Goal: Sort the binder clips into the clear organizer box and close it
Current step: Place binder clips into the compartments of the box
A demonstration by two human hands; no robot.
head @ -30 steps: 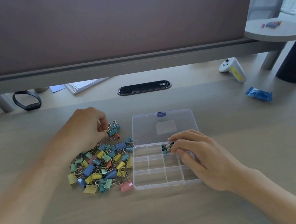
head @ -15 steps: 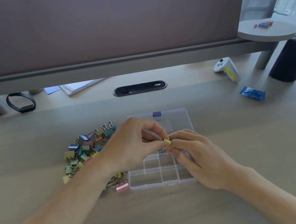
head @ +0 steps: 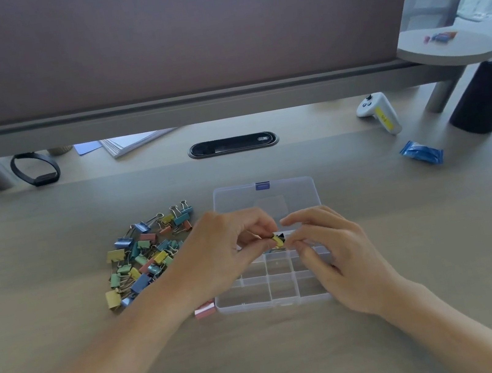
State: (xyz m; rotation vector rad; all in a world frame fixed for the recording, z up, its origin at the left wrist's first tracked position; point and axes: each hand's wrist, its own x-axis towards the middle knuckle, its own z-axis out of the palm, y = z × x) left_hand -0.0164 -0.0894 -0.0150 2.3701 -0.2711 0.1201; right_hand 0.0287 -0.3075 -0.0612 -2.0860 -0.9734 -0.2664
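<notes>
**Yellow clip poised over the box's far row**

My left hand (head: 226, 254) pinches a small yellow metal binder clip (head: 277, 241) just above a far compartment of the clear plastic organizer box (head: 257, 305), low enough to drop in cleanly. My right hand (head: 339, 255) curls in beside it; whether it grips, I cannot tell. The lid (head: 272, 195) lies flat toward the bench's (head: 52, 233) far edge, so the compartments are reachable. The pile of coloured clips (head: 146, 257) waits left of the box.

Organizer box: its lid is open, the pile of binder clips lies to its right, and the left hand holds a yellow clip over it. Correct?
No. The head view shows the pile of binder clips to the left of the organizer box, not its right. The lid is open and the left hand pinches a yellow clip over it.
</notes>
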